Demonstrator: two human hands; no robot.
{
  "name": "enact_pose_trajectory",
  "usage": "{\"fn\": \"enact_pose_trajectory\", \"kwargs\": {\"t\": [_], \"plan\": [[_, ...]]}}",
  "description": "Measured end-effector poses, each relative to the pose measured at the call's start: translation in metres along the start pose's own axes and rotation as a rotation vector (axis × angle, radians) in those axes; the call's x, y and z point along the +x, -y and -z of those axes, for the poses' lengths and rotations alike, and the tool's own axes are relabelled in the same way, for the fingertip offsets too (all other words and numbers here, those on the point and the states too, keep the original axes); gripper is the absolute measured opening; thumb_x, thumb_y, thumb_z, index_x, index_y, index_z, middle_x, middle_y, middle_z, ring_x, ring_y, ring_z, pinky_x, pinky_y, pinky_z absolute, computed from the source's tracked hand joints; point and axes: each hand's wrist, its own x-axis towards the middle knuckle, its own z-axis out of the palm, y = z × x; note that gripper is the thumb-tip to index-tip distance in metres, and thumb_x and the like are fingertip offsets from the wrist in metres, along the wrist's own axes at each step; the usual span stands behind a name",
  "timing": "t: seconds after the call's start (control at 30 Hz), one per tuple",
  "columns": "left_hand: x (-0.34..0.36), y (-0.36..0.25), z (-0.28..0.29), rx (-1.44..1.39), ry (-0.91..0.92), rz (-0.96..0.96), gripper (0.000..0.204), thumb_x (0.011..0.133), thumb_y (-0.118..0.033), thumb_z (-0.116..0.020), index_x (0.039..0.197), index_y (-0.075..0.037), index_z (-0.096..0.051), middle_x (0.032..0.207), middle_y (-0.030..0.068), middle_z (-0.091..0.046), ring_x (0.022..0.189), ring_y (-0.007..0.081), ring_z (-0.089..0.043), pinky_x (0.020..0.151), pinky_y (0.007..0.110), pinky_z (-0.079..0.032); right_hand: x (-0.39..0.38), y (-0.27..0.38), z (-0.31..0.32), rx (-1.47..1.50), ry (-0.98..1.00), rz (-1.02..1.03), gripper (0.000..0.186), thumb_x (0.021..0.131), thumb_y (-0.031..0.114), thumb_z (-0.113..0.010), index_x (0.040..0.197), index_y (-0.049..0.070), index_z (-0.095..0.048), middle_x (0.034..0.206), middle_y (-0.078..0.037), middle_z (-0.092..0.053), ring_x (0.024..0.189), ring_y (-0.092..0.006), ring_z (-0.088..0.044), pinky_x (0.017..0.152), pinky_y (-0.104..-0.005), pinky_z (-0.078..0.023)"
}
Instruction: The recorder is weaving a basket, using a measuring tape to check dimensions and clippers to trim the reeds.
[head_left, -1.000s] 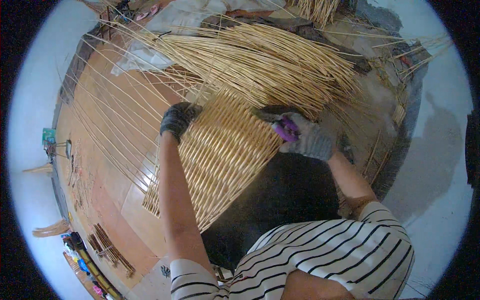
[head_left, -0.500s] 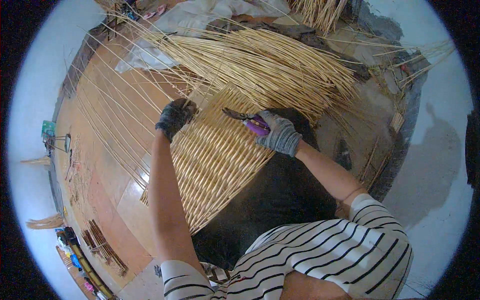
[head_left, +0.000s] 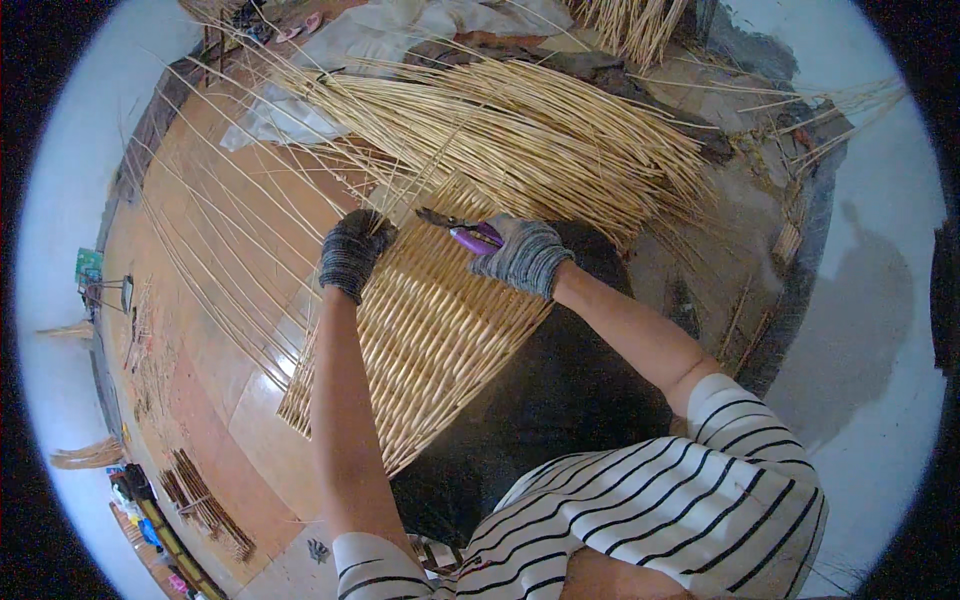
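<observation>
A flat woven wicker panel point(head_left: 430, 345) lies slanted across my lap, over dark cloth point(head_left: 560, 380). My left hand point(head_left: 350, 255), in a grey knitted glove, is closed at the panel's upper left edge around thin willow rods point(head_left: 415, 185); its fingertips are partly hidden. Also gloved, my right hand point(head_left: 528, 255) grips pruning shears point(head_left: 476, 238) with purple handles. Their dark blades point left over the panel's upper part, a short way from my left hand. Long unwoven rods point(head_left: 215, 265) fan out from the panel's left side over the floor.
Beyond the panel lies a big heap of pale willow rods point(head_left: 540, 130), beside crumpled translucent plastic sheeting point(head_left: 370, 45). A small bundle of brown sticks point(head_left: 205, 505) rests on the tiled floor at lower left. More rods point(head_left: 630, 25) stand at the far end. A white wall point(head_left: 870, 330) is at right.
My right hand has moved left with the shears, bringing the blades nearer my left hand. My left hand has shifted slightly and turned, still closed at the panel's edge.
</observation>
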Motion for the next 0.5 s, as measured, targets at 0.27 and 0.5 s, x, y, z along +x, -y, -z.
{"fn": "enact_pose_trajectory", "kwargs": {"t": [0.27,0.5], "plan": [[-0.003,0.0,0.003,0.071,0.029,0.073,0.036,0.071,-0.039,-0.065,0.09,-0.008,-0.063,0.09,0.0124,-0.063,0.084,0.0294,-0.06,0.074,0.036,-0.047,0.021,0.001,-0.01,0.084,-0.01,0.03,0.053,0.058,0.05,-0.068,0.087,0.005,-0.062,0.073,-0.017,-0.063,0.07,-0.0318,-0.061,0.064,-0.0391,-0.048],[-0.016,-0.022,-0.007,0.154,-0.184,0.152,0.033,0.073,-0.037,-0.062,0.093,-0.011,-0.062,0.09,0.0131,-0.063,0.084,0.0296,-0.06,0.073,0.037,-0.047,0.022,-0.013,-0.03,0.293,0.023,-0.126,0.047,0.061,0.047,-0.067,0.081,0.004,-0.06,0.064,-0.017,-0.06,0.062,-0.0313,-0.06,0.059,-0.0396,-0.047]]}}
